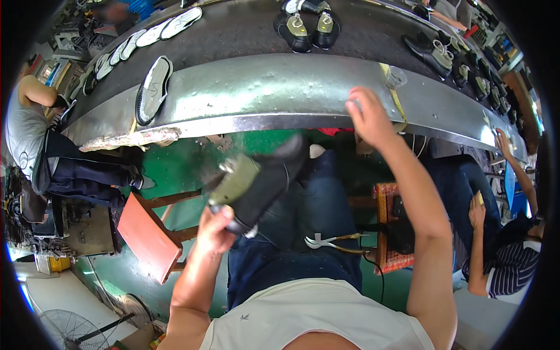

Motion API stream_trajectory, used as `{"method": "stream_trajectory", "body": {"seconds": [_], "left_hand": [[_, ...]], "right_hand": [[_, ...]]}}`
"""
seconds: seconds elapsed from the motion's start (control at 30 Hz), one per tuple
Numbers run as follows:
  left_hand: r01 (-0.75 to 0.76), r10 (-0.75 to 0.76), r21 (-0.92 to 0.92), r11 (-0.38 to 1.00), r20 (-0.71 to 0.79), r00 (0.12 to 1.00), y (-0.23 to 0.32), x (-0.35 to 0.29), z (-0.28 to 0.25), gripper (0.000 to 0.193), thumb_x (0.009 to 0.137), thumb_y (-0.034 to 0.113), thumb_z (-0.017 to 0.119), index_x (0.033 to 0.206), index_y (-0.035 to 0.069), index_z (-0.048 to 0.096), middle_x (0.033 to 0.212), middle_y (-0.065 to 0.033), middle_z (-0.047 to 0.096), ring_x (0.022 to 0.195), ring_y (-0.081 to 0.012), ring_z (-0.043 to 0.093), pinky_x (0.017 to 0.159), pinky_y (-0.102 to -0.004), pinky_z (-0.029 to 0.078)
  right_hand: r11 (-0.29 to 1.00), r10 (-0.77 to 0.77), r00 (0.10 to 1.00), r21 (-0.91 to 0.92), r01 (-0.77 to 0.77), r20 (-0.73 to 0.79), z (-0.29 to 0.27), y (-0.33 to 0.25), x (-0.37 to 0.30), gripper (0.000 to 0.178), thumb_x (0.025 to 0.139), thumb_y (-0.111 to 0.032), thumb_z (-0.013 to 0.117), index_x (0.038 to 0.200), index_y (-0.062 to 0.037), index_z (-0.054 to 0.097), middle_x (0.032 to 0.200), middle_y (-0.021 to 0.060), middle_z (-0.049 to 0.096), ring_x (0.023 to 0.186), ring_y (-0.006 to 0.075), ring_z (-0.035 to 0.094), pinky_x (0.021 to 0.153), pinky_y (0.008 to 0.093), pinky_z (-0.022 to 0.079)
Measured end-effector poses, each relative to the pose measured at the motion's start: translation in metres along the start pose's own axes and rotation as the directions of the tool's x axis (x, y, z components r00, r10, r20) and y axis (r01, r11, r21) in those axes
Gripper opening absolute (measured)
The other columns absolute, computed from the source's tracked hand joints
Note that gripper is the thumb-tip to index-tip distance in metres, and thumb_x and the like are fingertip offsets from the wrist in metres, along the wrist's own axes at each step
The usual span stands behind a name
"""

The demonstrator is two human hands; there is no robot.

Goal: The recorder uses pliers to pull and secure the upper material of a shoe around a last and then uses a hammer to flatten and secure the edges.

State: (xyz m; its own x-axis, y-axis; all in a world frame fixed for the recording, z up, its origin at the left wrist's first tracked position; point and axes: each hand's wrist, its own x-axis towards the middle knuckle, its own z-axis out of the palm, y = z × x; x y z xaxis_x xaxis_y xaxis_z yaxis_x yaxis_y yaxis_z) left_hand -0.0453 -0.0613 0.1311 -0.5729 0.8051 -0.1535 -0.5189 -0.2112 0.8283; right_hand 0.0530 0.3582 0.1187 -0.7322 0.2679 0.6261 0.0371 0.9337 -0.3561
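In my left hand [214, 228] is a black and olive shoe [256, 186], held at one end above my lap and slightly blurred. The fingers of that hand close round the shoe's lower end, with the thumb on top. My right hand [371, 116] is raised over the metal front edge of the bench [251, 87], loosely bent, its fingers apart and nothing visible in them. A small clear plastic cup [396, 77] stands near it on the bench. A pale sole-shaped piece with a dark rim [154, 90] lies at the bench's left.
Several shoes [431, 52] and a row of pale soles [181, 23] line the dark belt. A plier-like tool [326, 242] lies beside my right thigh. Stools stand left [150, 236] and right [386, 256]. Co-workers sit at left [29, 134] and right [507, 256].
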Motion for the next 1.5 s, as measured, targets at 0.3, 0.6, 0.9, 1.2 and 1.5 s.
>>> {"method": "stream_trajectory", "body": {"seconds": [0.3, 0.6, 0.9, 1.2, 1.5], "left_hand": [[-0.524, 0.572, 0.422, 0.740, 0.015, 0.820, 0.073, 0.321, 0.036, 0.059, 0.090, 0.020, 0.077, 0.136, -0.005, 0.051, 0.123, -0.0113, 0.064, 0.109, -0.0188, 0.062, 0.098, -0.0341, 0.049], [0.042, 0.406, 0.994, 0.099, -0.079, 0.910, 0.067, 0.522, -0.021, 0.109, 0.077, 0.060, 0.080, 0.147, -0.009, 0.031, 0.149, -0.0257, 0.045, 0.139, -0.0355, 0.047, 0.116, -0.0407, 0.039], [-0.515, 0.623, 0.823, 0.240, 0.276, 0.732, 0.034, 0.267, 0.007, 0.015, 0.094, 0.009, 0.063, 0.103, 0.000, 0.070, 0.096, -0.0176, 0.074, 0.093, -0.0299, 0.073, 0.082, -0.0350, 0.056], [0.030, -0.160, -0.263, 0.964, -0.490, 0.857, -0.047, 0.206, -0.178, 0.028, 0.104, 0.024, 0.044, 0.115, 0.003, 0.061, 0.096, -0.0103, 0.068, 0.081, -0.0208, 0.065, 0.071, -0.0356, 0.055], [-0.146, 0.029, -0.276, 0.950, -0.387, 0.922, 0.015, 0.289, -0.249, 0.034, 0.103, 0.029, 0.051, 0.126, 0.008, 0.064, 0.111, -0.0074, 0.072, 0.093, -0.0247, 0.069, 0.078, -0.0382, 0.057]], "right_hand": [[0.973, 0.096, 0.995, -0.215, -0.089, 0.019, 0.011, 0.071, 0.000, 0.032, 0.091, -0.027, 0.065, 0.110, -0.0012, 0.061, 0.119, 0.0170, 0.064, 0.118, 0.0360, 0.056, 0.104, 0.0480, 0.039], [0.982, 0.120, 0.991, -0.154, -0.111, 0.054, 0.014, 0.060, 0.011, 0.034, 0.085, -0.027, 0.072, 0.105, -0.0016, 0.060, 0.119, 0.0169, 0.063, 0.116, 0.0361, 0.057, 0.103, 0.0480, 0.039], [0.970, 0.154, 0.986, -0.201, -0.138, 0.066, -0.002, 0.064, 0.000, 0.035, 0.088, -0.023, 0.071, 0.112, -0.0006, 0.061, 0.124, 0.0181, 0.062, 0.122, 0.0391, 0.055, 0.106, 0.0471, 0.039], [0.969, 0.154, 0.984, -0.209, -0.133, 0.088, 0.004, 0.074, 0.000, 0.030, 0.090, -0.019, 0.067, 0.112, -0.0008, 0.059, 0.128, 0.0192, 0.061, 0.119, 0.0397, 0.055, 0.106, 0.0459, 0.039], [0.952, 0.220, 0.963, -0.249, -0.177, 0.156, 0.001, 0.071, -0.004, 0.027, 0.094, -0.017, 0.063, 0.116, -0.0005, 0.058, 0.131, 0.0194, 0.059, 0.125, 0.0386, 0.053, 0.109, 0.0441, 0.038]]}}
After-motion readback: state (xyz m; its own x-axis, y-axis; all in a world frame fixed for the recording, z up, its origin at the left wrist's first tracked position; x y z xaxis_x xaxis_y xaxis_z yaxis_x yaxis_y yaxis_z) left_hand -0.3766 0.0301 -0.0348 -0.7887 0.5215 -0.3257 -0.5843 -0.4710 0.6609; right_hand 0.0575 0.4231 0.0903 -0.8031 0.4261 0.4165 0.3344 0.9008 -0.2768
